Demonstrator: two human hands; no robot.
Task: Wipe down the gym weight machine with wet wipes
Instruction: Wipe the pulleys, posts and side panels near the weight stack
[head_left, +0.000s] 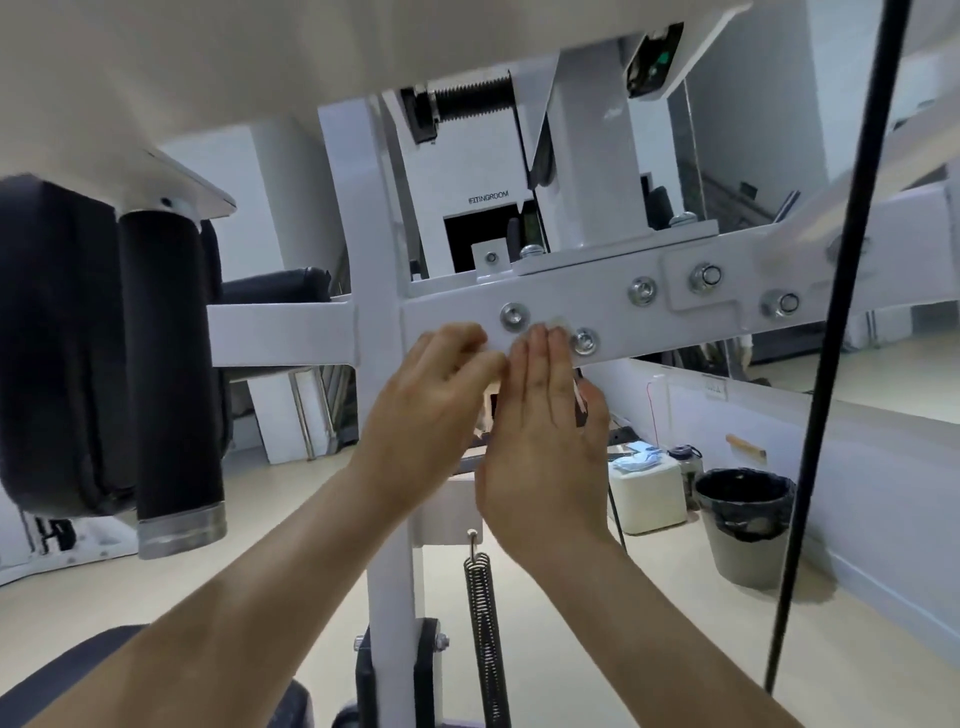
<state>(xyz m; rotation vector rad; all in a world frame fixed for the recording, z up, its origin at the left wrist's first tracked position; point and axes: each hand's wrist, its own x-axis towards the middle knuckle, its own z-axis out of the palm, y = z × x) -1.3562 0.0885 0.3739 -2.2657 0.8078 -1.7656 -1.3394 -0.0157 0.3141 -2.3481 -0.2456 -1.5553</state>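
Observation:
The white frame of the weight machine (613, 312) fills the view, with a horizontal bar studded with bolts and a vertical post. My right hand (545, 431) lies flat with straight fingers against the bar between two bolts, pressing a white wet wipe (557, 323) whose edge peeks out above the fingertips. My left hand (441, 395) sits just left of it with fingers curled at the bar's lower edge, seemingly holding the wipe's other end; the wipe there is mostly hidden.
A black padded roller (171, 364) and black pads hang at left. A black cable (831, 338) runs down the right side. A coil spring (485, 634) hangs below the hands. On the floor at right stand a grey bin (748, 525), a white box with wipes (647, 493) and a bottle.

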